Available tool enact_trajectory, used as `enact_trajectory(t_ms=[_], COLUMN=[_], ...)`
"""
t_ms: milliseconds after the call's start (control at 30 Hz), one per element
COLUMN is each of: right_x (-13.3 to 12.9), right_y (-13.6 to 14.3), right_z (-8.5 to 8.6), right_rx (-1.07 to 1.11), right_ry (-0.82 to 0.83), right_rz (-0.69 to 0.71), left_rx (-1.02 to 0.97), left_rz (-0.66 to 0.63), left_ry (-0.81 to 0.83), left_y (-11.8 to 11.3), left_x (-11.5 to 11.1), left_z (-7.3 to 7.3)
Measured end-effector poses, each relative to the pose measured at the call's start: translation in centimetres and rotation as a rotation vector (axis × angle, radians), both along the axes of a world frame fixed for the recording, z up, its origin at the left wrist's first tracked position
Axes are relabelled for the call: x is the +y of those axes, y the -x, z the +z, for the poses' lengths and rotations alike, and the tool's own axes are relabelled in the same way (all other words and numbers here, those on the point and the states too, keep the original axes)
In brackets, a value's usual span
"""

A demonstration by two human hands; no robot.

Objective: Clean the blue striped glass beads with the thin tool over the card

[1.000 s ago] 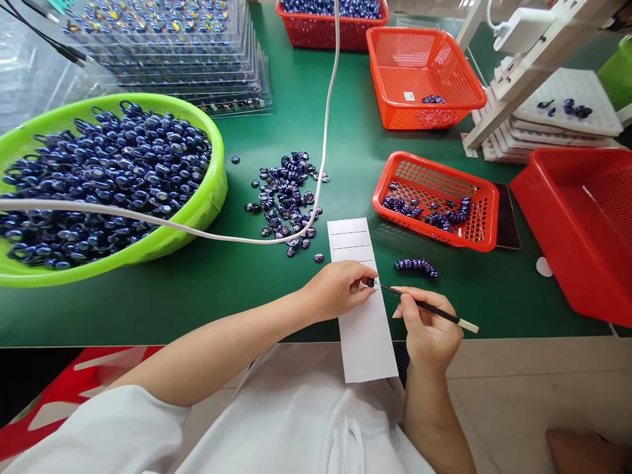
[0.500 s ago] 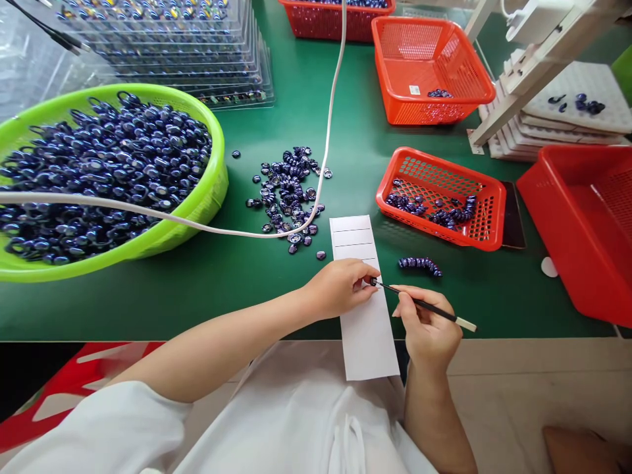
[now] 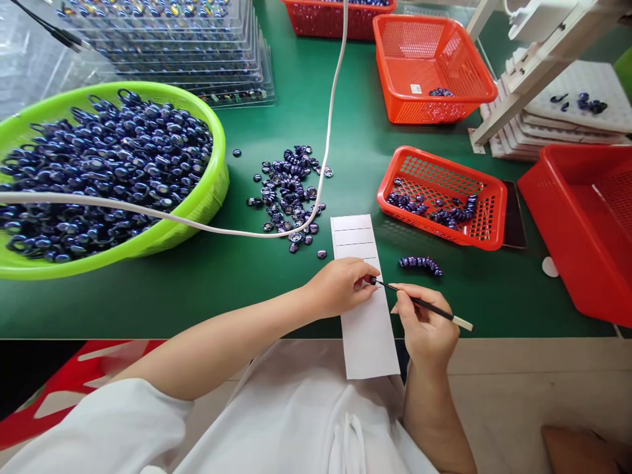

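Observation:
Between its fingertips my left hand [image 3: 340, 288] pinches a small dark shiny piece [image 3: 372, 280], over a white paper strip [image 3: 369, 336] with ruled lines. My right hand [image 3: 428, 326] grips a thin black brush [image 3: 434, 308] with a pale end, its tip touching the small piece or very close to it. A short curved row of dark shiny pieces [image 3: 421, 264] lies on the table above my right hand. Farther off, a loose heap of similar pieces [image 3: 291, 184] is spread left of the strip's top.
A green basket [image 3: 220, 164] heaped with dark looped pieces stands left. Right are a small red basket [image 3: 444, 232], a larger orange-red one [image 3: 434, 108] and a red bin [image 3: 557, 250]. A white cable [image 3: 247, 233] crosses the table. Clear trays [image 3: 237, 66] are stacked behind.
My right hand and the brush have shifted very slightly left. The left hand stays on the small piece. The whole view has moved a little.

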State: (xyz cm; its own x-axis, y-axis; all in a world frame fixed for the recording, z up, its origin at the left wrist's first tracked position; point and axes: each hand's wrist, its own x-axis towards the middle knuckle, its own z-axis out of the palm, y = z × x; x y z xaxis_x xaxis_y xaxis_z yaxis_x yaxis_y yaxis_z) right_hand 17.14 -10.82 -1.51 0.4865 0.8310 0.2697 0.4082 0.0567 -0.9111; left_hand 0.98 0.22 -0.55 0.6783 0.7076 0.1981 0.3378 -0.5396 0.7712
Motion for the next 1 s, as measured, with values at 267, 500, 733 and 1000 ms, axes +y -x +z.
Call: enact_trajectory(t_ms=[267, 500, 733, 1000], right_x=[0.13, -0.01, 0.04, -0.1], right_y=[-0.56, -0.33, -0.47, -0.26], right_z=[-0.13, 0.01, 0.19, -0.09], right_rx=[-0.049, -0.054, -0.107, -0.056], right_ry=[-0.131, -0.16, -0.135, -0.077], right_rz=[0.263, 0.231, 0.302, 0.183], left_rx=[0.023, 0.002, 0.001, 0.006], left_rz=[0.065, 0.061, 0.049, 0.039], left_ry=[0.035, 0.053, 0.033, 0.055], left_y=[-0.08, -0.14, -0.01, -0.03], left_x=[0.06, 0.2, 0.26, 0.27], left_z=[0.08, 0.25, 0.42, 0.24])
